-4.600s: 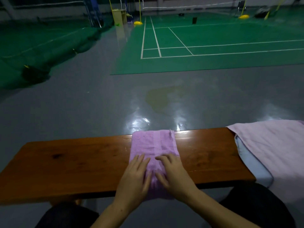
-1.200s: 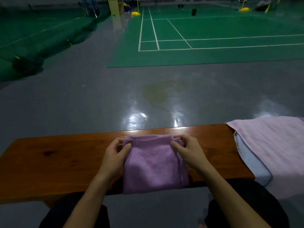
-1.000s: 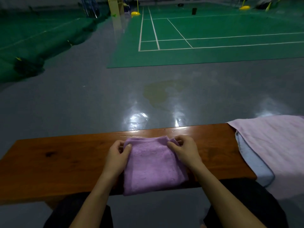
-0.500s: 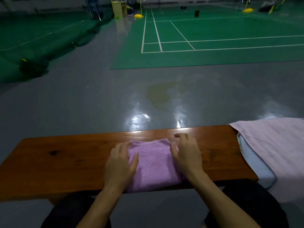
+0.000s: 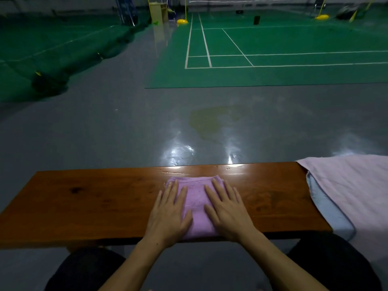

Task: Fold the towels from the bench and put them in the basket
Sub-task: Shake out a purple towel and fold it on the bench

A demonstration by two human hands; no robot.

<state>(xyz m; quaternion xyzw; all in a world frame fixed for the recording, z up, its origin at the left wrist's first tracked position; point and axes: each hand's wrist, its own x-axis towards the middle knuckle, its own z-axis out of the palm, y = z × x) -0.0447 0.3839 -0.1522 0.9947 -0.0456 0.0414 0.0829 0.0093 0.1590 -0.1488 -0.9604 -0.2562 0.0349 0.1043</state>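
A folded purple towel (image 5: 196, 203) lies on the brown wooden bench (image 5: 94, 198), reaching its near edge. My left hand (image 5: 169, 213) lies flat on the towel's left side with straight fingers. My right hand (image 5: 227, 208) presses flat on its right side. At the bench's right end a pale pink towel (image 5: 352, 185) is spread over a light blue towel (image 5: 327, 213); both hang over the edge. No basket shows in the view.
My knees in dark trousers (image 5: 84, 269) sit under the bench's near edge. Beyond the bench stretches shiny grey floor (image 5: 126, 133), then a green court (image 5: 273, 55) with white lines and yellow net-post bases (image 5: 182, 21).
The purple towel went from a long strip to a compact square. My hands let go of its far corners, slid back and now lie flat on top of it.
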